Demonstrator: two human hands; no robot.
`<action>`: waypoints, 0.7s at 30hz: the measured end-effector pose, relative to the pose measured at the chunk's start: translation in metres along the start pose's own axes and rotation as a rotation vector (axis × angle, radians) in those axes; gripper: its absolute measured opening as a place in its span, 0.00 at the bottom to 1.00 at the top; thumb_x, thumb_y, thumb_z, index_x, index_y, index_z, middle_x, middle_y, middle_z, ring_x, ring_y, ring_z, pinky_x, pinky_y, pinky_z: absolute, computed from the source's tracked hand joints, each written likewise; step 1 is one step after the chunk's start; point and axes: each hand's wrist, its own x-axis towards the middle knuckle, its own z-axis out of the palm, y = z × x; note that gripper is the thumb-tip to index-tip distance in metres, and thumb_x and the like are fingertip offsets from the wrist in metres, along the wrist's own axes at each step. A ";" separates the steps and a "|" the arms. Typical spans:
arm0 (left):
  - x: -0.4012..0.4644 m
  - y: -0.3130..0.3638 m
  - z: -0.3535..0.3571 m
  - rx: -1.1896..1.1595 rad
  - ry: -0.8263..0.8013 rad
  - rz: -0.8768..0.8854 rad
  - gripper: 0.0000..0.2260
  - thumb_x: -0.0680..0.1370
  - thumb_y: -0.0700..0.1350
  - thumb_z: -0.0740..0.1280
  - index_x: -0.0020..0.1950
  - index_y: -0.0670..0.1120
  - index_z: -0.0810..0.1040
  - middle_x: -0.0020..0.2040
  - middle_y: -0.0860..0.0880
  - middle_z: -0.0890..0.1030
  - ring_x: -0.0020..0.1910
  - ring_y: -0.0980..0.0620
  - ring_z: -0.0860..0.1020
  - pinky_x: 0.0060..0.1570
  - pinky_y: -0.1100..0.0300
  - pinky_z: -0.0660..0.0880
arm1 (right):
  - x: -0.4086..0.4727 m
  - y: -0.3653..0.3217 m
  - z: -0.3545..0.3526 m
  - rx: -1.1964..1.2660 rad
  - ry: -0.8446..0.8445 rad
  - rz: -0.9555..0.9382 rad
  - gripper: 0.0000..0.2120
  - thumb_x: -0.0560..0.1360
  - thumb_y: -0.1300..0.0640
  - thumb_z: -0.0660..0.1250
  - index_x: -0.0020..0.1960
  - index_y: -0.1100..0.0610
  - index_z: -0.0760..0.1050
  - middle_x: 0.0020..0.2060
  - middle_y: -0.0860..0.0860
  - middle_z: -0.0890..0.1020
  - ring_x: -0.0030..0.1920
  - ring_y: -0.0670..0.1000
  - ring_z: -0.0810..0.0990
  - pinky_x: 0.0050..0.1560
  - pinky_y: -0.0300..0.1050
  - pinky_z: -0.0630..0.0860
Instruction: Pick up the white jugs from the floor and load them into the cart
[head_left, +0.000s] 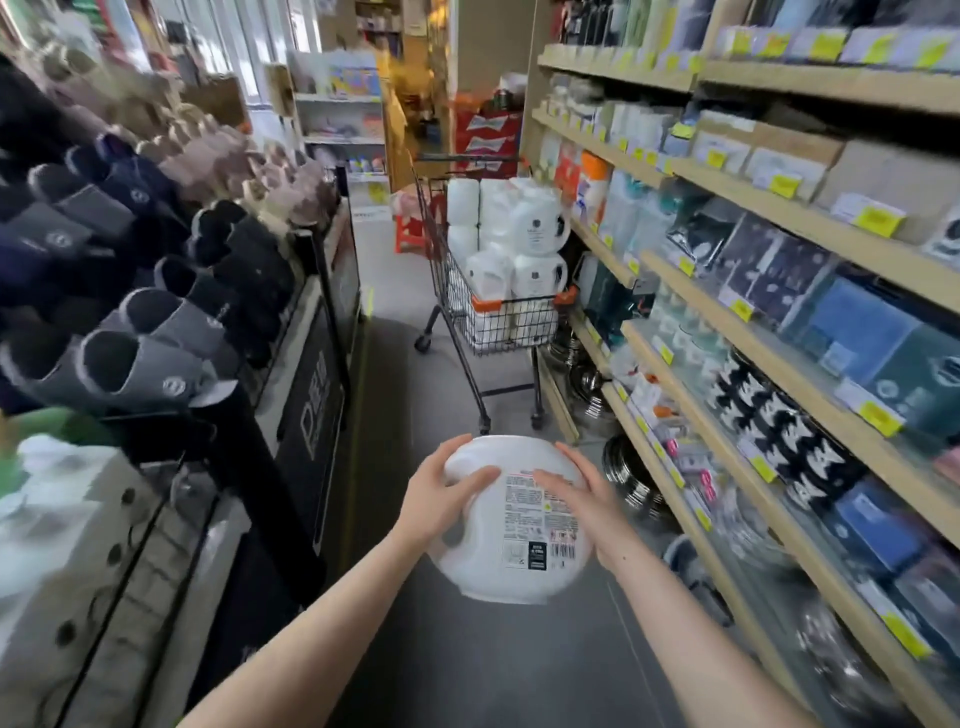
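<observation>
Both hands, left hand (441, 496) and right hand (582, 499), clasp one white jug (511, 540) well short of the cart (498, 312), whose heaped jugs (519, 234) could topple if another lands carelessly on top

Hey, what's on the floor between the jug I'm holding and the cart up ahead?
Nothing: in the head view, the grey floor between the held white jug and the cart is bare. The shelves only flank it on the right.
</observation>
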 end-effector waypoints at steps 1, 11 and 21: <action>0.025 0.004 -0.009 0.010 -0.024 0.015 0.19 0.69 0.59 0.72 0.58 0.61 0.73 0.52 0.60 0.77 0.52 0.57 0.77 0.47 0.69 0.71 | 0.022 -0.009 0.008 0.010 0.008 0.002 0.26 0.68 0.54 0.75 0.63 0.43 0.72 0.56 0.49 0.80 0.54 0.50 0.81 0.58 0.49 0.77; 0.265 0.003 -0.046 0.041 -0.071 0.074 0.25 0.61 0.69 0.67 0.57 0.70 0.69 0.58 0.55 0.74 0.59 0.53 0.74 0.62 0.51 0.72 | 0.237 -0.068 0.044 0.004 0.078 -0.050 0.26 0.68 0.55 0.75 0.63 0.45 0.73 0.58 0.50 0.79 0.56 0.51 0.80 0.58 0.52 0.77; 0.500 0.018 -0.056 -0.028 -0.118 0.005 0.27 0.58 0.65 0.75 0.55 0.69 0.71 0.57 0.54 0.79 0.55 0.53 0.79 0.60 0.50 0.75 | 0.471 -0.128 0.042 -0.014 0.004 -0.053 0.32 0.63 0.51 0.79 0.63 0.42 0.71 0.58 0.49 0.79 0.55 0.51 0.80 0.59 0.55 0.77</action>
